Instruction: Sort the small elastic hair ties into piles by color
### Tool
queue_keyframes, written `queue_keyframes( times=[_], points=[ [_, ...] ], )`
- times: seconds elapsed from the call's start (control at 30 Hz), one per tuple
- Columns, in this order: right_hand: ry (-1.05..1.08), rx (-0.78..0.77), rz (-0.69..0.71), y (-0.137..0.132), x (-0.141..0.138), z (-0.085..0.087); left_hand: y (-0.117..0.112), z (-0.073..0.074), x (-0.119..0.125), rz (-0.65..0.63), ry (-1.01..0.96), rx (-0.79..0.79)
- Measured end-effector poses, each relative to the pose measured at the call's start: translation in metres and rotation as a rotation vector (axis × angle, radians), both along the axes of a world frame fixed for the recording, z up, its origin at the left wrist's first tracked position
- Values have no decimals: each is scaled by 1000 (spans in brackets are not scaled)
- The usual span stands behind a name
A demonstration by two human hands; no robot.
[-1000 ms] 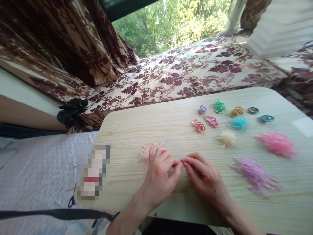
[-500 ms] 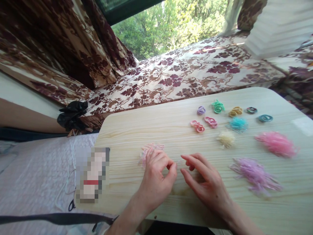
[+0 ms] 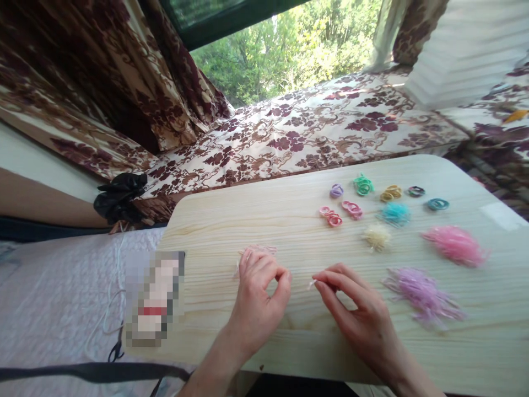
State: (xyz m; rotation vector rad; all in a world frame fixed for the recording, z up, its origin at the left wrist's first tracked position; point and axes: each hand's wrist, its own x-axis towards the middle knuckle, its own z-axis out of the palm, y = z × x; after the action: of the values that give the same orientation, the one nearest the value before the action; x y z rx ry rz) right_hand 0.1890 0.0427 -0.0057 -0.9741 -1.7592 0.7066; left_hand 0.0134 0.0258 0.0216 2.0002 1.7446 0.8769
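1. Head view: the hands were apart over the pale wooden surface (image 3: 215, 220); the right hand (image 3: 370, 311) pinched a small whitish strand (image 3: 311, 285) between thumb and fingertip, its free end toward 8 o'clock.
2. The left hand (image 3: 261, 289) was at 9 o'clock from the right, thumb and forefinger curled into a ring; whether they gripped anything could not be told.
3. The pale pink pile (image 3: 268, 250) showed at 12 o'clock from the left hand, partly hidden by its fingers; contact was unclear.
4. From the right hand, the cream pile (image 3: 376, 238) lay at 12 o'clock, the bright pink pile (image 3: 457, 246) at 2, the lavender pile (image 3: 424, 295) at 3.
5. The strand could easily have slipped, since only fingertips held it, and been lost against light wood.
6. A careless left sweep could have scattered the pale pink pile; a right swing toward 3 o'clock could have mixed colours.
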Motion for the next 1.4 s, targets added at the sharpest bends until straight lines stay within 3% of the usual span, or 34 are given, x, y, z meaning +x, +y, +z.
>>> queue_keyframes(
  times=[0.23,0.53,0.77,0.93,1.03,1.17,1.4],
  points=[
    [-91,-20,-172,-3,38,24,-2,-17,-5,64,183,145],
    [-651,44,-781,19,154,19,1,-42,-22,-35,356,308],
    [-843,-48,-820,40,179,13,0,-42,-23,-40,376,329],
    [-864,-53,-815,31,174,26,0,-42,-30,8,363,305],
    [-823,31,-759,21,155,35,2,-46,-35,5,363,309],
    [-654,117,-522,12,105,31,2,-46,-37,28,341,264],
    [-551,139,-114,9,21,3,-5,-23,-30,169,263,109]
  ],
)
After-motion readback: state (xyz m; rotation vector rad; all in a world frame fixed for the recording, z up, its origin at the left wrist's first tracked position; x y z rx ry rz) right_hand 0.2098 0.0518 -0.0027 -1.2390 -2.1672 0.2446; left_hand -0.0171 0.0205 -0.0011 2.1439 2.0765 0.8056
